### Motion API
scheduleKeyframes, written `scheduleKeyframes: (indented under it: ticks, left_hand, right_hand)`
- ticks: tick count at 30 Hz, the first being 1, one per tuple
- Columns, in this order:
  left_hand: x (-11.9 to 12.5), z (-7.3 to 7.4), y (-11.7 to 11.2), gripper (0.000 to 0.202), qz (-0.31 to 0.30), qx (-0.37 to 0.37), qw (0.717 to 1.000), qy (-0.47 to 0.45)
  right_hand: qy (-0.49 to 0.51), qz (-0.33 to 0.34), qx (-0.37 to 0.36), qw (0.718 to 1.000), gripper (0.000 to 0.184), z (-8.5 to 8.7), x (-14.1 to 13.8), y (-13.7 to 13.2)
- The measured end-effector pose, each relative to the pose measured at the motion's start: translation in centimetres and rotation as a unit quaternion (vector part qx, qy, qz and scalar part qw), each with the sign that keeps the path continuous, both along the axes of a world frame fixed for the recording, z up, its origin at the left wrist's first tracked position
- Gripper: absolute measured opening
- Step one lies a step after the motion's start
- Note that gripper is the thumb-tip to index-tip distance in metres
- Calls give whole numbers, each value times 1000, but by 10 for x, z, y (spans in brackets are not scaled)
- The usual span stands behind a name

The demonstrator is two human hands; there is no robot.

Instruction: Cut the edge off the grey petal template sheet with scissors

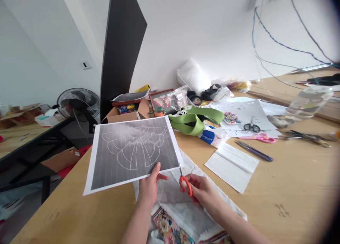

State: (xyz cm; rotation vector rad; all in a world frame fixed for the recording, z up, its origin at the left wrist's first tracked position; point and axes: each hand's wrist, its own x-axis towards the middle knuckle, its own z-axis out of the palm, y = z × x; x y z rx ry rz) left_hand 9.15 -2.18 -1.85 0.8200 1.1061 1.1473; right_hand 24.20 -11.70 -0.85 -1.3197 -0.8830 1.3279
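My left hand (150,187) grips a printed sheet of paper (103,173) by its lower edge, thumb on top. White outlines of a layered, fan-like petal pattern cover its dark grey print, with a white margin around. In my right hand (199,189) is a pair of scissors with orange handles (189,187). Its blades meet the lower right corner of the sheet. Below both hands lies a pale translucent bag (183,191), and floral fabric (170,226) shows at the bottom.
Right of my hands lie a white folded sheet (232,166), a purple-handled cutter (253,151), pink scissors (261,137) and black scissors (251,127). A green strap (196,120) and tissue pack (212,135) sit behind. A fan (78,104) stands left, and a clear bottle (309,102) right.
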Motion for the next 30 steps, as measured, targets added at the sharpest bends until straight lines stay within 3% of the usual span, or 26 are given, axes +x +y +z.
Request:
scheduleKeyframes:
  ticks: [13,30]
  left_hand:
    - [4,7,-1,36,10,3,999,-39]
    - [4,7,-1,34,8,8,1000,-21]
  right_hand:
    - [9,-4,9,1000,46,0,0,-2]
    - [20,-19,-18,999,54,8,-1,0]
